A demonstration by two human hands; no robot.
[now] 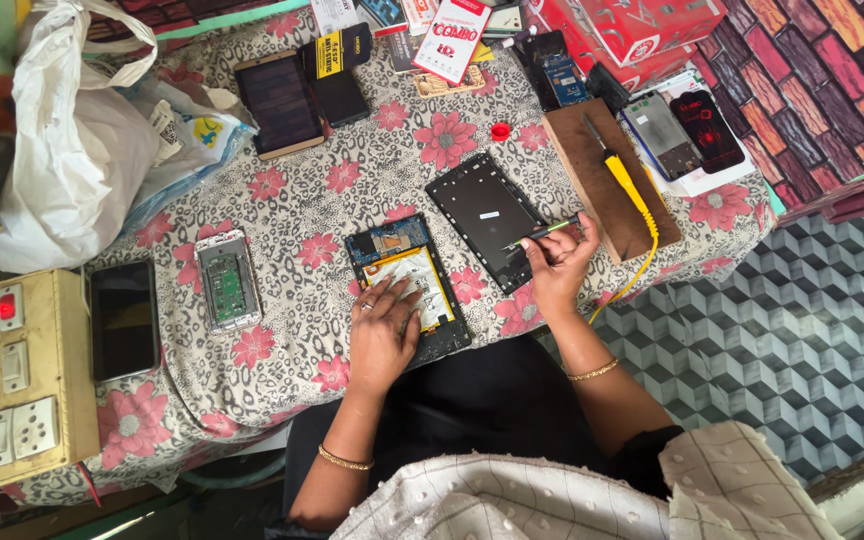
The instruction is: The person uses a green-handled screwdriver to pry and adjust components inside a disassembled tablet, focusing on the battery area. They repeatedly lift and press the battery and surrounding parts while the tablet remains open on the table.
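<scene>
An opened tablet [404,281] lies on the flowered table cloth with its pale battery and circuit board showing. My left hand [382,330] rests flat on its lower part, fingers spread over the battery. Beside it on the right lies the tablet's black back cover [484,215], inside up. My right hand [559,265] is closed on a thin green-tipped tool [542,233] whose tip lies on the cover's right edge.
A soldering iron with a yellow handle [624,180] lies on a wooden board [592,170]. An open phone [227,282], a dark phone [124,318], a switch box [12,380], a white bag [67,150], other phones and red boxes [632,30] surround the work.
</scene>
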